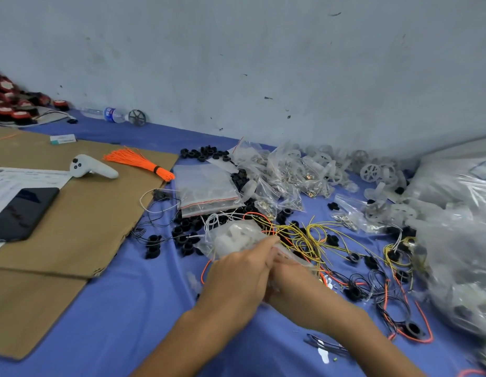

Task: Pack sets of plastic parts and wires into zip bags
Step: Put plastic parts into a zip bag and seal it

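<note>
1. Zip bag (236, 236), white plastic parts inside: right of cardboard (73, 213), atop wires (291, 232).
2. Left hand (236, 278): pinching the bag.
3. Right hand (289, 281): against the bag; fingers hidden, grip unclear.

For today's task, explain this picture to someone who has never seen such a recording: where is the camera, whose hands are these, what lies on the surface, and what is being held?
There is no machine: a person wears one camera on the head, looking down at their own hands. The left hand pinches a zip bag holding white plastic parts; the right hand meets it, its fingers hidden. On the blue cloth lie black rings, yellow wires, empty zip bags and white wheels. A phone rests on cardboard.
</note>
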A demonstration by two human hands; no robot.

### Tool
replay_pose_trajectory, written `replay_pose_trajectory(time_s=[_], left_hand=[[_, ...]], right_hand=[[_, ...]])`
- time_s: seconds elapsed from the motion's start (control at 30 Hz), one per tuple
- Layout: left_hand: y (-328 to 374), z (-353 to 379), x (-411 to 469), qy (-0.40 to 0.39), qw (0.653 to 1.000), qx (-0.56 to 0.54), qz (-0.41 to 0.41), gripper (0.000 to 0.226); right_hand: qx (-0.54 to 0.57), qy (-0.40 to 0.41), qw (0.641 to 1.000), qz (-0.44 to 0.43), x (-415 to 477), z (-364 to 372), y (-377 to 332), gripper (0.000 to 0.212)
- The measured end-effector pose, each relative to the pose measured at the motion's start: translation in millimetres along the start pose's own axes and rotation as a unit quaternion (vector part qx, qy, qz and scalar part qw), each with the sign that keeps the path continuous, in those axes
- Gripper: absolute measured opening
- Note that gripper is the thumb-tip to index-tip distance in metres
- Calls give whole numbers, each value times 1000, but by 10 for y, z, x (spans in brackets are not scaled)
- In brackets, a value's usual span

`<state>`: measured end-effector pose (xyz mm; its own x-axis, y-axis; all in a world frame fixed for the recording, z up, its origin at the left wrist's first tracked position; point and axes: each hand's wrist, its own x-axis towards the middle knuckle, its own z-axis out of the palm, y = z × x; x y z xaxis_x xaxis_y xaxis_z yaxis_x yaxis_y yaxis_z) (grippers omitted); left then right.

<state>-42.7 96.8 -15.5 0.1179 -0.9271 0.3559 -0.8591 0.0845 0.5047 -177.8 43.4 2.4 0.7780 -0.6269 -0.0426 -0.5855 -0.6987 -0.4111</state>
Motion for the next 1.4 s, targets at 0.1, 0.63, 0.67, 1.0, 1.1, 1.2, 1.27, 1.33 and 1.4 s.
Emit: replay_pose_trajectory(time_s=[0.1,0.63,0.67,1.0,1.1,1.2,1.27,1.33,1.4], left_hand=[[-13,-120,45,10,996,-85,-20,39],[25,-204,75,-37,987,-142,-69,49],[28,-208,72,-39,987,-142,-71,47],[38,-217,60,-42,993,-91,-60,40],[78,-181,45,-62,994,-68,-55,41],[114,-145,47,-65,995,-68,-44,41],[122,-130,64,-61,994,-73,-45,41],[129,-118,77,-47,995,-79,-49,41],[148,-110,78,-33,994,-85,-55,40]], right_hand=[[111,-5,992,-54,-279,-229,20,16],[-85,46,987,130,1752,-251,1410,54],[-111,21,984,134,1844,-186,1462,56],[-36,189,969,153,1707,-240,1493,14],[253,240,923,164,1251,-439,1365,14],[534,264,793,131,607,-635,1075,9],[593,272,751,105,115,-710,832,21],[662,257,701,61,-377,-689,609,17],[699,184,690,42,-697,-619,343,11]])
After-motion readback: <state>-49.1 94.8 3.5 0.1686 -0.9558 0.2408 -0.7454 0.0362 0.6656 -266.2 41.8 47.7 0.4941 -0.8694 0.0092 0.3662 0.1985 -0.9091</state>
